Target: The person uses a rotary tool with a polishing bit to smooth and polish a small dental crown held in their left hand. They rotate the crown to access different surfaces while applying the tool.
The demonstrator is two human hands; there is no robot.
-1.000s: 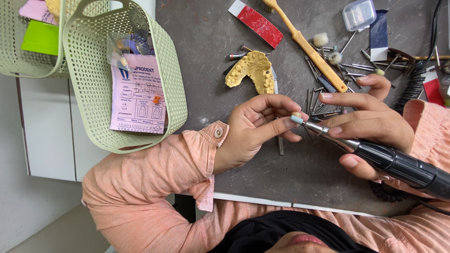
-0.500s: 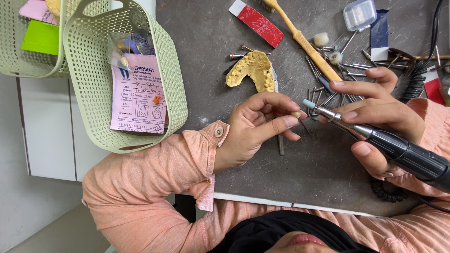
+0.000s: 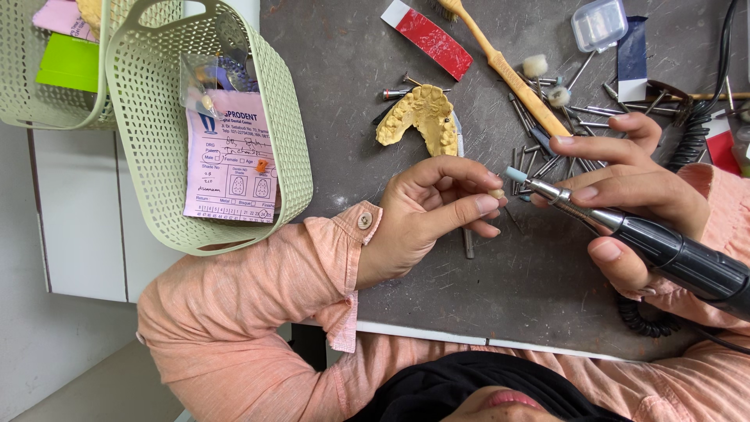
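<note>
Our left hand [image 3: 426, 215] pinching 1 small tooth piece [image 3: 496, 193], right hand [image 3: 625, 187] wrapped around black rotary handpiece [image 3: 648, 242], dark grey worktop [image 3: 351, 86], yellow dental cast [image 3: 422, 117], 2 green baskets [image 3: 156, 156], scattered burs [image 3: 539, 160].

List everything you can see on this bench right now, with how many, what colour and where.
table: one, dark grey, under everything
baskets: two, pale green, upper left, hanging over the table edge
paper form: one, pink, inside the nearer basket
dental cast: one, yellow, table centre
strip: one, red and white, top centre
brush: one, orange-yellow handle, lying diagonally at top
small box: one, clear, top right
burs: many, silver, scattered upper right
handpiece: one, black and silver, in the right hand
small piece: one, pale, pinched at the left fingertips
left hand: peach sleeve, centre
right hand: peach sleeve, right
</note>
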